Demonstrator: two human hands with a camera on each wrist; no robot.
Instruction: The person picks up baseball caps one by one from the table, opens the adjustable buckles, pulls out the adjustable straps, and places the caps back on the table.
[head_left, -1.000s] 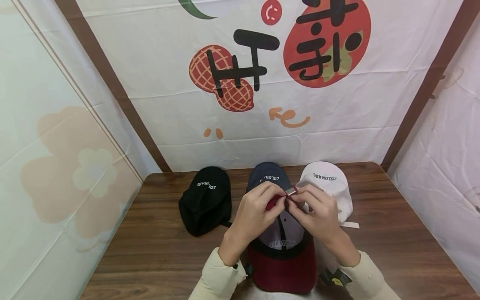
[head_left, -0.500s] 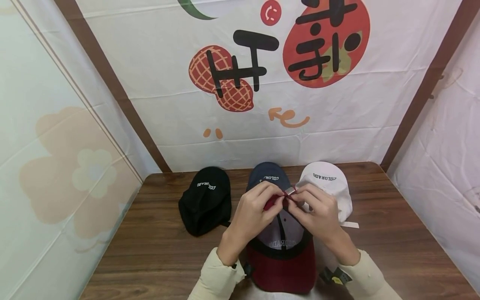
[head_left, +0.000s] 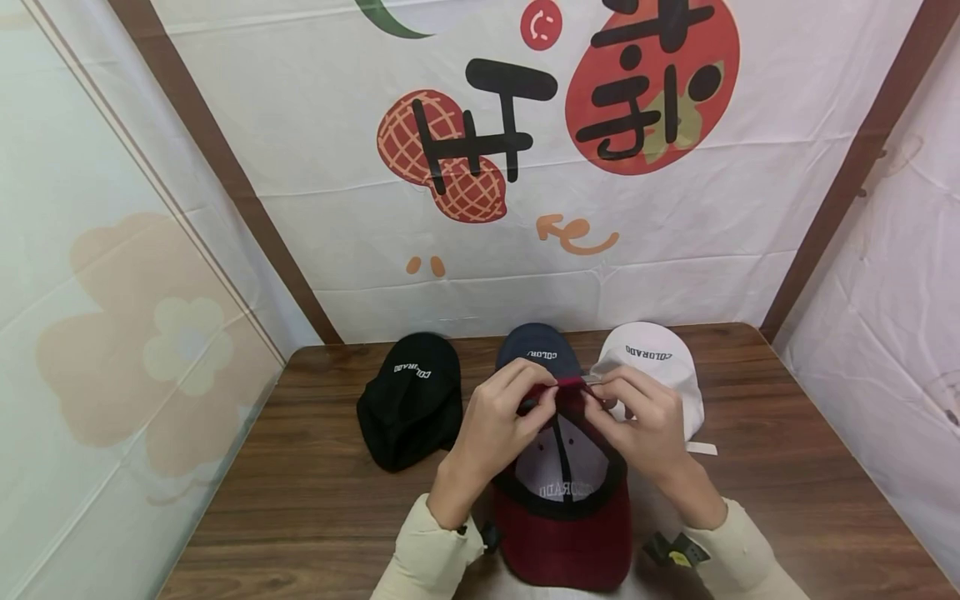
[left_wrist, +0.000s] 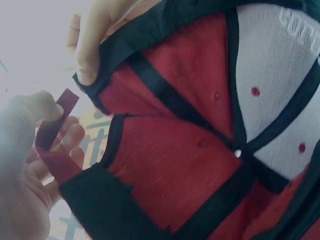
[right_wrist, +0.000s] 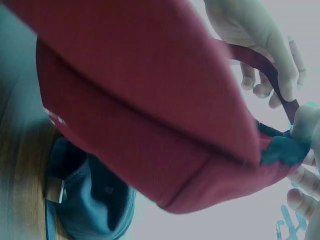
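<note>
A dark red baseball cap point(head_left: 566, 542) is held inside up, brim toward the person, its pale front panel lining point(left_wrist: 275, 75) showing. My left hand point(head_left: 497, 421) pinches the cap's red back strap point(left_wrist: 57, 122) between thumb and fingers, close to its loose end. On the other side of the back opening, my right hand point(head_left: 641, 421) grips the black-bound edge of the cap. Beside the right fingertips a small silvery buckle point(head_left: 591, 379) shows in the head view. In the right wrist view, the cap's red outside fills the middle.
Behind the hands, a black cap point(head_left: 411, 404), a navy cap point(head_left: 534, 342) and a white cap point(head_left: 648, 358) stand in a row on the wooden table point(head_left: 300, 500). A printed white cloth point(head_left: 360, 225) hangs beyond the table's far edge.
The two hands have drawn slightly apart, left hand leftward and right hand rightward. A straight stretch of red strap now shows between them, and the buckle has shifted toward the right fingertips.
</note>
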